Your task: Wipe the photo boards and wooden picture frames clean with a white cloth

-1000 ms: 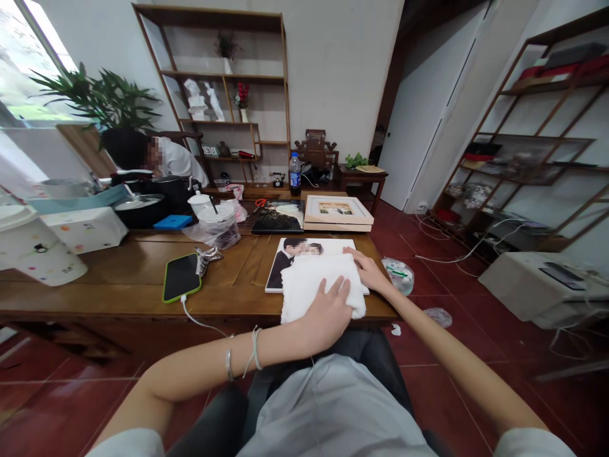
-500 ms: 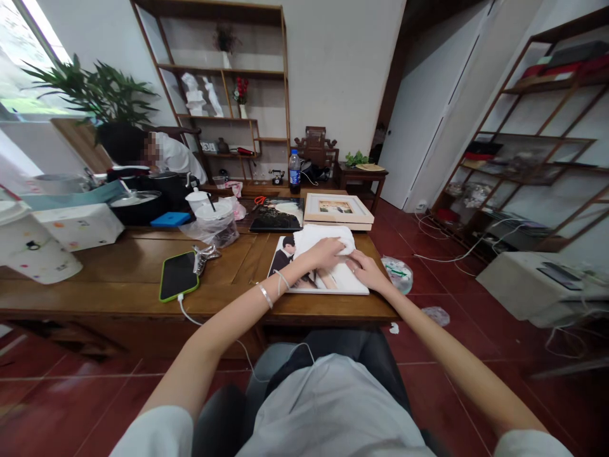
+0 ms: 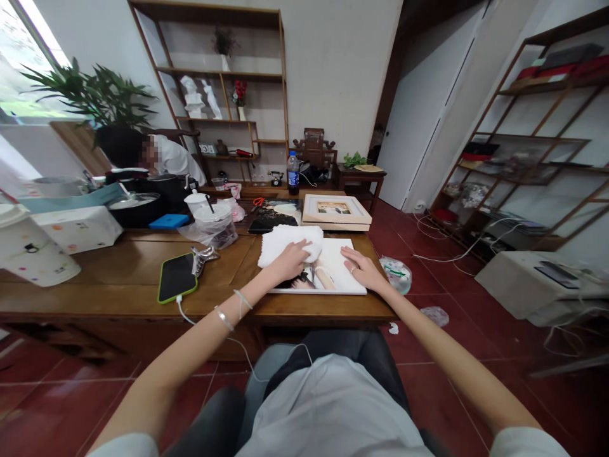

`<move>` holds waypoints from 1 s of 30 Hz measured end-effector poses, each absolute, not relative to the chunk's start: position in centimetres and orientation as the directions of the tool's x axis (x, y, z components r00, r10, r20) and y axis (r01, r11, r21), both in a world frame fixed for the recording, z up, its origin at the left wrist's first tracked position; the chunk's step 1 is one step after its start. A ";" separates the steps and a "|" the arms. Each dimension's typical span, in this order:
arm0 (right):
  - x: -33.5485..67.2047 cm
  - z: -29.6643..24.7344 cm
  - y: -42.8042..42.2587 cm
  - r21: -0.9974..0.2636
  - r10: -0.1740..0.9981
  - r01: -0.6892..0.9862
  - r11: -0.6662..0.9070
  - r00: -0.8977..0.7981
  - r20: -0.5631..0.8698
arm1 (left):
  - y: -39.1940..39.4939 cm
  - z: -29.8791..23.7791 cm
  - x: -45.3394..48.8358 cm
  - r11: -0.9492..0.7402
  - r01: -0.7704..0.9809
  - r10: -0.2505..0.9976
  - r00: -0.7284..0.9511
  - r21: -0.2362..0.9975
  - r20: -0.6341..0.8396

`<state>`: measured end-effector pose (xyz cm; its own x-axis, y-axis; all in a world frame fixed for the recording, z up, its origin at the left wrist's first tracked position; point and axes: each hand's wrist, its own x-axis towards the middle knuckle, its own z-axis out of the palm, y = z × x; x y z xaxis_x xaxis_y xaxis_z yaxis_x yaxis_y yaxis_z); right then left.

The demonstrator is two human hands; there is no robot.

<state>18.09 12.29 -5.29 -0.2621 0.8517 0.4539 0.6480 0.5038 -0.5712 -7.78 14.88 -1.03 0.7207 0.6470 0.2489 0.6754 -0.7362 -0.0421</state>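
Observation:
A large photo print (image 3: 335,271) lies flat at the near right of the wooden table (image 3: 128,270). My left hand (image 3: 288,261) presses a white cloth (image 3: 284,242) onto the print's far left corner, fingers curled over the cloth. My right hand (image 3: 361,270) lies flat and open on the print's right side, holding it down.
A green-cased phone (image 3: 177,277) on a cable lies left of the print, beside a metal clip. Framed pictures (image 3: 337,212), a dark album, plastic cups, a water bottle (image 3: 294,173) and boxes crowd the table's far side. Another person sits at the far left. Cables cross the red floor.
My left hand has swept the cloth from the print's near edge up and across to its far left corner. My right hand stays on the print's right side.

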 end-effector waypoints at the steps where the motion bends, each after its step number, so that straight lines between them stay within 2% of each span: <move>1: 18.1 -5.3 12.3 -0.569 0.850 0.649 0.506 -0.263 0.457 | 14.7 -1.2 -8.7 -0.723 0.689 0.660 0.709 -0.049 0.249; 8: 18.1 -5.5 12.5 -0.578 0.843 0.632 0.516 -0.256 0.473 | 13.7 -1.7 -12.0 -0.663 0.746 0.713 0.655 -0.064 0.250; 12: 18.1 -5.4 12.4 -0.592 0.845 0.621 0.514 -0.248 0.474 | 10.4 -1.4 -11.6 -0.660 0.749 0.722 0.654 -0.060 0.225; 21: 17.9 -5.0 12.1 -0.587 0.857 0.640 0.496 -0.250 0.451 | 2.1 -0.4 -11.6 -0.741 0.671 0.664 0.736 -0.016 0.129; 25: 17.9 -5.1 12.2 -0.577 0.858 0.652 0.492 -0.252 0.447 | 3.1 -0.3 -11.6 -0.743 0.669 0.660 0.736 -0.018 0.153; 30: 18.0 -5.2 12.3 -0.587 0.856 0.639 0.498 -0.255 0.449 | 8.0 -0.7 -11.0 -0.713 0.701 0.683 0.702 -0.028 0.200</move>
